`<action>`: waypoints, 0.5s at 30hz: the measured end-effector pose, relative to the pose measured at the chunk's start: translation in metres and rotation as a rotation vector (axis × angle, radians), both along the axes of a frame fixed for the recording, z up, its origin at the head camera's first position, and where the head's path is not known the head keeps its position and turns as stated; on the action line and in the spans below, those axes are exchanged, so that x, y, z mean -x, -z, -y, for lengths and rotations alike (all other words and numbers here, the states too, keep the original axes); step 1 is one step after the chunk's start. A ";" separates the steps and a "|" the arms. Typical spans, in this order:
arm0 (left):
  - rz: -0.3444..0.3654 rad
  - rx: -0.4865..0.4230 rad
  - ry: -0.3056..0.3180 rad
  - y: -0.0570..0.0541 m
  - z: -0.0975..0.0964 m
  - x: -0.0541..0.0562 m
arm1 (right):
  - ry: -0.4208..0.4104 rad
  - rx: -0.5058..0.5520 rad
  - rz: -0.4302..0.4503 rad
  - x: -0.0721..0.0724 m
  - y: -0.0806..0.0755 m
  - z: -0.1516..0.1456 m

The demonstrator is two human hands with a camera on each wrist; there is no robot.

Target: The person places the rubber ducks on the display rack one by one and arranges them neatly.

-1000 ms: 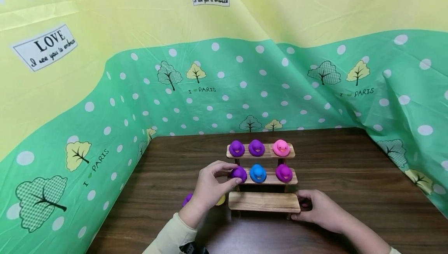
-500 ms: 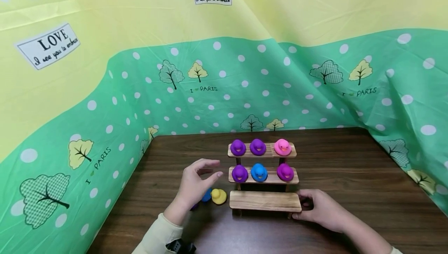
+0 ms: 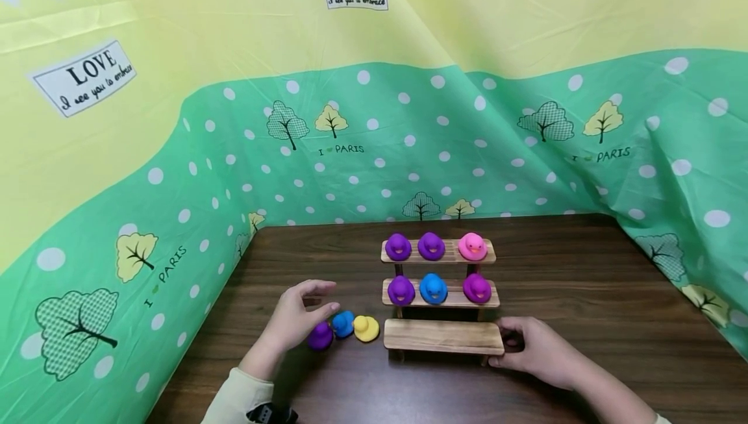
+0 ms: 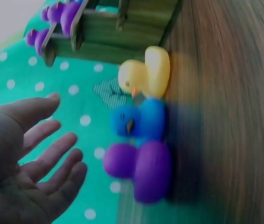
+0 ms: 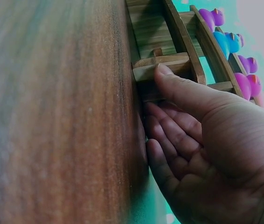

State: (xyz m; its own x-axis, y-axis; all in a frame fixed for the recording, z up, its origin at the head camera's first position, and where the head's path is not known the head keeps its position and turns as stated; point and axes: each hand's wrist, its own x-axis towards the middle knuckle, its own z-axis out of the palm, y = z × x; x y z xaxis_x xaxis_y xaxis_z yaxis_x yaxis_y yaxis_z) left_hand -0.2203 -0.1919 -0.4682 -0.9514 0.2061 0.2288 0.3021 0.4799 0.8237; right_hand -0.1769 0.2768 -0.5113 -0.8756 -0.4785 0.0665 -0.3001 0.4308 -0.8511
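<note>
A three-tier wooden display stand (image 3: 444, 336) stands on the table. Two purple ducks (image 3: 431, 246) and a pink duck (image 3: 473, 247) sit on its top tier. The middle tier bears a purple duck (image 3: 400, 290), a blue duck (image 3: 434, 288) and a magenta duck (image 3: 477, 288); the lowest is bare. My left hand (image 3: 292, 313) hovers with parted fingers beside a loose purple duck (image 4: 151, 171), holding nothing. A loose blue duck (image 4: 151, 119) and a yellow duck (image 4: 157, 72) line up beyond it. My right hand (image 5: 206, 135) grips the stand's lower right end, thumb against its leg.
The dark wood-grain table (image 3: 561, 268) carries the stand and the loose ducks. Green and yellow printed cloth (image 3: 362, 145) hangs along the back and both sides.
My left hand has let go of the purple duck at the middle tier's left end and moved left and down to the loose ducks. My right hand stays at the stand.
</note>
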 end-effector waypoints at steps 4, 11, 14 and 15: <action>0.058 0.064 0.008 0.005 0.015 -0.002 | 0.001 -0.002 0.001 0.000 0.000 0.000; 0.102 0.122 0.011 0.014 0.028 -0.006 | -0.002 0.001 0.014 0.000 0.000 -0.001; 0.102 0.143 -0.005 0.018 0.030 -0.008 | -0.002 -0.001 0.021 0.000 0.000 -0.001; 0.104 0.145 -0.009 0.019 0.031 -0.009 | -0.002 -0.004 0.021 0.000 0.000 -0.001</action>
State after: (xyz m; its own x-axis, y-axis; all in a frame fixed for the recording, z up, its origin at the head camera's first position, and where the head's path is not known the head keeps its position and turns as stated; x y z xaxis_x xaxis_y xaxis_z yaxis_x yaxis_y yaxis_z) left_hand -0.2115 -0.2229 -0.4874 -0.9704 0.2208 0.0979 0.2141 0.5987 0.7718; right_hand -0.1770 0.2774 -0.5111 -0.8758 -0.4805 0.0464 -0.2831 0.4334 -0.8556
